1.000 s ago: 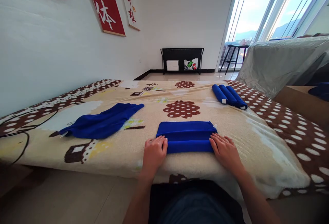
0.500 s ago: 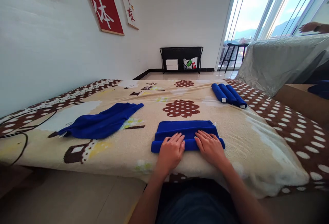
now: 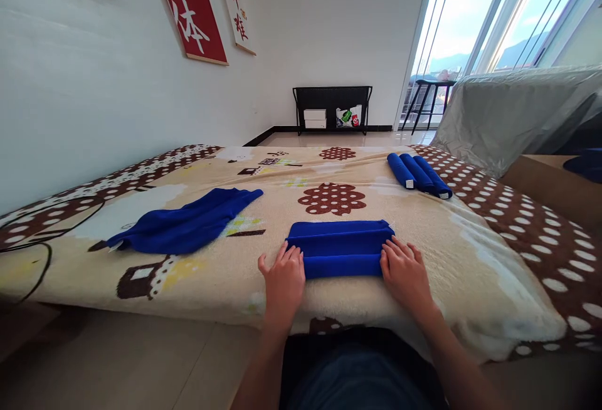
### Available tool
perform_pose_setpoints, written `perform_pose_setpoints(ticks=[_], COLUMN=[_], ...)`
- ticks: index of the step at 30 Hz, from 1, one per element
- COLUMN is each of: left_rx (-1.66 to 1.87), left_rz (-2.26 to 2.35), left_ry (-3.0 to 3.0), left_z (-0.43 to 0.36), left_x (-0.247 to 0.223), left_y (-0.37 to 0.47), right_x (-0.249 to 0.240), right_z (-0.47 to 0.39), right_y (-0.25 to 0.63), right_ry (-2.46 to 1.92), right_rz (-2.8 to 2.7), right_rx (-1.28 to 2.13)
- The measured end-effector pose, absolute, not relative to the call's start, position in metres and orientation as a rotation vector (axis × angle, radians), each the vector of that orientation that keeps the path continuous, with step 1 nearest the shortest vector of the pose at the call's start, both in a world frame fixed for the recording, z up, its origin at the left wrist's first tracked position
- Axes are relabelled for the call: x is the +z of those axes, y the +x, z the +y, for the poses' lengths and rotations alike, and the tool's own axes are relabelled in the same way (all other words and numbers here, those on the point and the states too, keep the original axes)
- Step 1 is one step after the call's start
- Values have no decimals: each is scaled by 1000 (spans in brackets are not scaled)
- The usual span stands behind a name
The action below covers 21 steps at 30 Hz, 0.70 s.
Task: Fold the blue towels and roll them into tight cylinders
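A blue cloth, probably a towel (image 3: 341,246), lies in front of me with its near edge folded over into a flat band. My left hand (image 3: 285,275) rests on the left end of that band, fingers extended and thumb sticking out to the side. At the opposite end, my right hand (image 3: 407,269) lies over the corner with its fingers apart. Both hands touch the cloth without gripping it. To the left a second blue cloth (image 3: 188,220) is spread out, creased and unfolded. Several rolled blue cloths (image 3: 418,175) sit side by side at the far right.
Everything lies on a bed with a cream and brown patterned blanket (image 3: 263,209). A dark cable (image 3: 47,259) crosses its left edge. Beyond stand a black shelf (image 3: 332,109) and a stool (image 3: 430,99). On the right are a plastic-covered object (image 3: 508,103) and a cardboard box (image 3: 536,184).
My hands have slid apart from the middle of the folded band to its left and right ends. A person's hand at the upper right has left the view.
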<state>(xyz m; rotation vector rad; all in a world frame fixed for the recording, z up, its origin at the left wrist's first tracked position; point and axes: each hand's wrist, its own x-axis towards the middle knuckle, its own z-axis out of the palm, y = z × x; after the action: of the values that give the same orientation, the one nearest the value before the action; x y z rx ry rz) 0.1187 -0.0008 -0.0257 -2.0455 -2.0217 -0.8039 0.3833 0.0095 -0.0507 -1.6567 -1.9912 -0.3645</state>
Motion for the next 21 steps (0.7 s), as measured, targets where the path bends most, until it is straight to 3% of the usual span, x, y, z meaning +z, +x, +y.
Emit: perform_pose_setpoints(ticks=[6,21], left_rx=[-616,-711], left_rz=[-1768,-2037], left_ry=[-2565,-2354], left_z=[13,21], left_x=[-19,-34], left_y=[150,78], right_x=[-39,-63], right_z=[13,22], right_y=[342,407], right_ry=[-1517,-1611], right_rz=[-2171,-2026], right_rx=[-156,-166])
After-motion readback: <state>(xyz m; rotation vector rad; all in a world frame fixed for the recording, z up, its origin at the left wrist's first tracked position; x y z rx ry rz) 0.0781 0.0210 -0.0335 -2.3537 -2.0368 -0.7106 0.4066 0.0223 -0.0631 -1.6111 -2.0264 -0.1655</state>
